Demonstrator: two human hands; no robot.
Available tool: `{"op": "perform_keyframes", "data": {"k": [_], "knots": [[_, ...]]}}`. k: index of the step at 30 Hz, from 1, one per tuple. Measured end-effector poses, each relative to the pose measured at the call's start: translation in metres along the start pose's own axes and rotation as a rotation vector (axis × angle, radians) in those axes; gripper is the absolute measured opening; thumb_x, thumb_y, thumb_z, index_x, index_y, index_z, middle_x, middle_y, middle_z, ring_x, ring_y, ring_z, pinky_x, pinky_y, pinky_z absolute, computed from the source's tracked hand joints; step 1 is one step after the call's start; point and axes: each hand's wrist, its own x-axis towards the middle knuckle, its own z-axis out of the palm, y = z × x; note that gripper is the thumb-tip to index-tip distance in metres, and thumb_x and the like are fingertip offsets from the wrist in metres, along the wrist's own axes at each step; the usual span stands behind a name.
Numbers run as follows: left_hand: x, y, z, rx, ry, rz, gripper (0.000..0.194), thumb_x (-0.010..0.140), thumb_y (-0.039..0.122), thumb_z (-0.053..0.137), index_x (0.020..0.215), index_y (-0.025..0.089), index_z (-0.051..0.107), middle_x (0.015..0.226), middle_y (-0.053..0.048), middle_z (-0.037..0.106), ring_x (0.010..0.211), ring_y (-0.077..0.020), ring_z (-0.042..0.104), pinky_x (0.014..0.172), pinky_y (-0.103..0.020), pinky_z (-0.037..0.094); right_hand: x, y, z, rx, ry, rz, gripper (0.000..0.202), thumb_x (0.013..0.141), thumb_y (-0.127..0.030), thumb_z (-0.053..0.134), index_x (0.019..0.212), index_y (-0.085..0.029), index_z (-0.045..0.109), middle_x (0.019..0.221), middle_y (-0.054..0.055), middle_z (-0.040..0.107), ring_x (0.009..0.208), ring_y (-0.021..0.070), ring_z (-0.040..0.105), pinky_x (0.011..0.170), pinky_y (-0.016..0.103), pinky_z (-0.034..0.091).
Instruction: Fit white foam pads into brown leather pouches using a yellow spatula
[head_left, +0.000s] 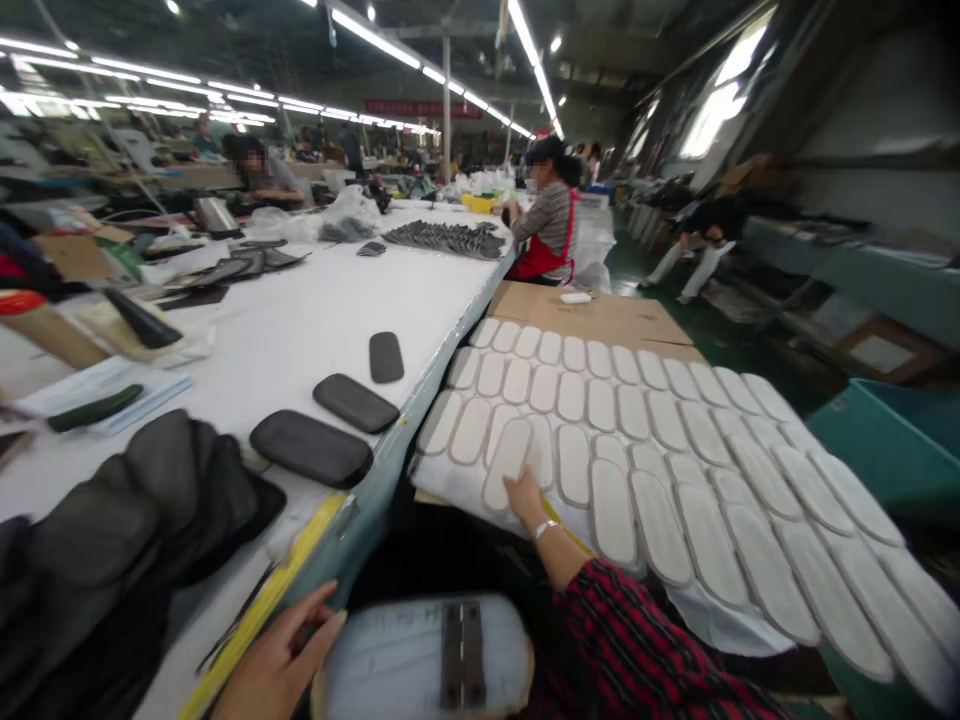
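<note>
White with a grey edge, one oval pad (504, 460) at the near-left side of the rows of similar pads (664, 415) is pinched by the right hand (528, 497), while the left hand (276, 655), loosely open, is beside a hinged block (390, 650).

Right hand (529, 495): I see it pinching a pale oval pad (507, 462).
Left hand (281, 655): thumb and fingers apart, just beside a hinged block (397, 655).
Dark pads (311, 447): on the tabletop (307, 310), ahead of my left hand.
</note>
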Motion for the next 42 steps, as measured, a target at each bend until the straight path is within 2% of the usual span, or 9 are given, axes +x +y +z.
{"op": "perform_keyframes", "data": {"k": [4,7,11,17,21,24,27,32,42], "knots": [[-0.007,0.030,-0.016,-0.132,0.044,0.047,0.056,0.069,0.050,0.060,0.114,0.017,0.055,0.099,-0.007,0.063,0.084,-0.0196,0.059,0.078,-0.033,0.050,-0.036,-0.014,-0.055,0.086,-0.106,-0.214,0.036,0.087,-0.028,0.046,0.120,-0.017,0.041,0.114,0.008,0.055,0.105,0.0204,0.051,0.091,0.036,0.042],[-0.009,0.060,-0.019,-0.449,-0.119,0.193,0.067,0.068,0.051,0.062,0.124,0.018,0.046,0.111,-0.011,0.058,0.087,-0.0205,0.059,0.067,-0.030,0.052,-0.072,-0.045,-0.095,0.152,-0.647,-0.678,0.039,0.081,-0.033,0.056,0.115,-0.016,0.046,0.106,0.005,0.058,0.094,0.0190,0.054,0.082,0.030,0.046],[-0.018,0.098,-0.014,-0.570,-0.346,0.170,0.050,0.064,0.045,0.069,0.102,0.015,0.059,0.072,-0.003,0.061,0.056,-0.0128,0.055,0.044,-0.022,0.046,-0.112,-0.087,-0.107,-0.102,-1.097,-0.897,0.042,0.079,-0.034,0.059,0.117,-0.016,0.050,0.100,0.004,0.060,0.086,0.0168,0.056,0.075,0.025,0.047],[-0.031,0.103,-0.012,-0.818,-0.138,-0.013,0.032,0.066,0.032,0.072,0.089,0.015,0.059,0.067,0.002,0.059,0.051,-0.0083,0.051,0.036,-0.015,0.037,-0.146,-0.088,-0.090,0.091,-0.719,-0.908,0.072,0.084,-0.050,0.049,0.141,-0.019,0.018,0.136,0.012,0.038,0.116,0.0228,0.046,0.094,0.037,0.041],[-0.042,0.097,-0.006,-0.937,-0.100,-0.043,0.030,0.064,0.029,0.074,0.086,0.014,0.060,0.065,0.003,0.058,0.047,-0.0058,0.048,0.035,-0.014,0.035,-0.187,-0.076,-0.080,-0.208,-0.326,-1.058,0.104,0.059,-0.068,0.063,0.139,-0.013,0.025,0.140,0.019,0.031,0.127,0.0338,0.030,0.103,0.051,0.027],[-0.053,0.091,-0.012,-0.938,-0.214,-0.062,0.041,0.062,0.039,0.075,0.093,0.016,0.060,0.069,0.000,0.061,0.052,-0.0089,0.053,0.040,-0.018,0.043,-0.204,-0.063,-0.070,-0.321,-0.163,-1.077,0.100,0.061,-0.066,0.063,0.137,-0.011,0.029,0.139,0.020,0.033,0.126,0.0351,0.031,0.102,0.053,0.029],[-0.059,0.071,-0.029,-0.889,-0.468,0.029,0.076,0.058,0.071,0.060,0.112,0.018,0.056,0.096,-0.010,0.065,0.084,-0.0238,0.062,0.065,-0.034,0.055,-0.202,-0.041,-0.069,-0.284,-0.173,-1.005,0.086,0.070,-0.057,0.061,0.137,-0.014,0.030,0.136,0.017,0.039,0.124,0.0317,0.036,0.101,0.050,0.032],[-0.061,0.018,-0.026,-0.664,-0.054,-0.082,0.071,0.079,0.067,0.035,0.130,0.018,0.040,0.132,-0.013,0.049,0.120,-0.0234,0.046,0.095,-0.037,0.042,-0.192,-0.014,-0.077,-0.230,-0.505,-0.883,0.084,0.068,-0.056,0.063,0.137,-0.019,0.031,0.134,0.013,0.043,0.120,0.0284,0.042,0.101,0.044,0.035],[-0.071,0.004,0.036,-0.611,-0.106,-0.061,0.062,0.076,0.046,0.058,0.126,0.012,0.045,0.134,-0.009,0.048,0.122,-0.0266,0.045,0.101,-0.039,0.037,-0.188,-0.016,-0.039,-0.447,-0.429,-1.007,0.082,0.068,-0.055,0.062,0.132,-0.011,0.038,0.132,0.018,0.044,0.117,0.0319,0.042,0.097,0.047,0.036]]}}
